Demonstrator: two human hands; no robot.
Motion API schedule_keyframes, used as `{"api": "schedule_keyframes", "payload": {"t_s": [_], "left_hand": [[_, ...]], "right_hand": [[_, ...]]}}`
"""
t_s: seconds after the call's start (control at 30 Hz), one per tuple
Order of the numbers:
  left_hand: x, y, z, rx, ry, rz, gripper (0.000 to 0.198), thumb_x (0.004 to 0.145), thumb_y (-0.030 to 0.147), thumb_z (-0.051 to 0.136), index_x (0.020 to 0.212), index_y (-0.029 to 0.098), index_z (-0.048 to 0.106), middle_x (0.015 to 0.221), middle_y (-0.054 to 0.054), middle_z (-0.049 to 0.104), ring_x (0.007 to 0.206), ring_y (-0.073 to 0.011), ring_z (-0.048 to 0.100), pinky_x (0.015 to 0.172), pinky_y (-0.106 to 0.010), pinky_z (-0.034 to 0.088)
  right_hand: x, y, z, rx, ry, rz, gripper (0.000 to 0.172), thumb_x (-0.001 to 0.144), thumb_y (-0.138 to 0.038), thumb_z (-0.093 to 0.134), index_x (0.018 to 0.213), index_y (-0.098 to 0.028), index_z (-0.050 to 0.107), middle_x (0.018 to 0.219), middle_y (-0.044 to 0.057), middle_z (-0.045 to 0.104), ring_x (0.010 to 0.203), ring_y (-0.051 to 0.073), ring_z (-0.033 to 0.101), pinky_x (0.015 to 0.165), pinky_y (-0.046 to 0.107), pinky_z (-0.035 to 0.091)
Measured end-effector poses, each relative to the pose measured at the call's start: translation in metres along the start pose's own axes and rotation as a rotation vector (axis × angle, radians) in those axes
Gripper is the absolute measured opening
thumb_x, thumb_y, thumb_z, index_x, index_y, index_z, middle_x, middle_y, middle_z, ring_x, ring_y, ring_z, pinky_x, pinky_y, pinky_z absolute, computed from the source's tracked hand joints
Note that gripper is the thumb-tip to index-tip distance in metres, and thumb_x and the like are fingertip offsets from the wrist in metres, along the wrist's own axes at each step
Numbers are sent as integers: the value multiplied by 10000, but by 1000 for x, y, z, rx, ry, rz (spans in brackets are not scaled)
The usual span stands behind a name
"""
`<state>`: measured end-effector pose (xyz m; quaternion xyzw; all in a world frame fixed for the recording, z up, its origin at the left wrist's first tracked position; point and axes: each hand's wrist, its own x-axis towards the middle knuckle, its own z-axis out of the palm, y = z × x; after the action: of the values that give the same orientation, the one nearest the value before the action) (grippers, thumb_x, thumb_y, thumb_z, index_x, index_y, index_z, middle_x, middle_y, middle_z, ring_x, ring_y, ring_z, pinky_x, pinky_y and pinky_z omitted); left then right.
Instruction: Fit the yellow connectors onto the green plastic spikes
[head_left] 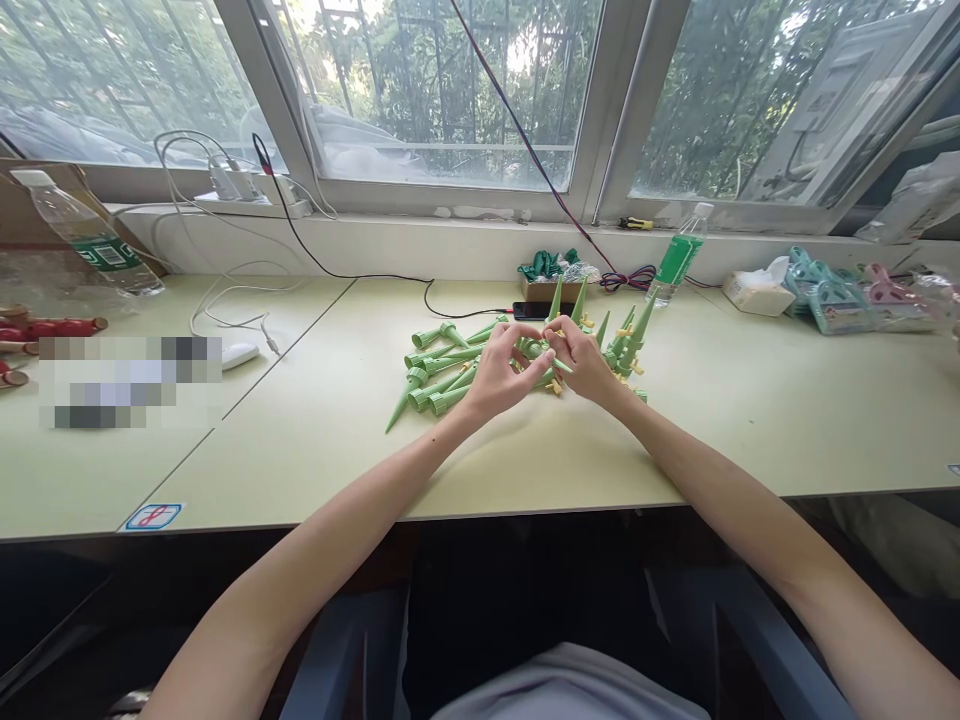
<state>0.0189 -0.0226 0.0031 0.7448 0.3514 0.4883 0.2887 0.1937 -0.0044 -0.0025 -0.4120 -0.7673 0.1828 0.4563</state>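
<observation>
My left hand [506, 372] is curled, thumb and fingers closed round a green plastic plant watering spike [559, 364], its tip pointing to the right. Touching the left fingertips, my right hand [583, 362] pinches at the same spike; the exact spot between the fingers is hidden. To the left lie several green tapered spikes [442, 365] with ribbed caps, in a loose heap. On the right, more green spikes [636, 338] stand upright or lean, with small yellow valves [637, 367] on their sides. Another yellow valve [553, 386] lies just below my hands.
Behind the heap are a phone [529, 310] on a black cable and a small cardboard box [556, 290]. A bottle [679, 256], a tissue box [757, 290] and bagged pastel clips [840, 295] stand right. At left are another bottle [94, 235], white cables [217, 300] and red-capped items [64, 327].
</observation>
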Motion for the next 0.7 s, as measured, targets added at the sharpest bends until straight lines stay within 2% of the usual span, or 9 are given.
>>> {"api": "schedule_keyframes", "payload": {"t_s": [0.4, 0.7], "left_hand": [[0, -2, 1, 52, 19, 79, 246, 876, 355, 679, 1062, 203, 625, 1140, -58, 541, 689, -48, 585, 614, -200, 521], [-1, 0, 2, 64, 31, 83, 251, 873, 331, 684, 1071, 198, 604, 1147, -63, 556, 676, -48, 596, 589, -199, 514]], "right_hand": [[0, -3, -1, -18, -2, -2, 362, 1022, -577, 388, 934, -238, 482, 548, -44, 455, 470, 146, 442, 520, 274, 336], [1, 0, 0, -29, 1, -14, 345, 1026, -561, 389, 944, -240, 486, 547, -48, 447, 470, 146, 439, 526, 276, 324]]}}
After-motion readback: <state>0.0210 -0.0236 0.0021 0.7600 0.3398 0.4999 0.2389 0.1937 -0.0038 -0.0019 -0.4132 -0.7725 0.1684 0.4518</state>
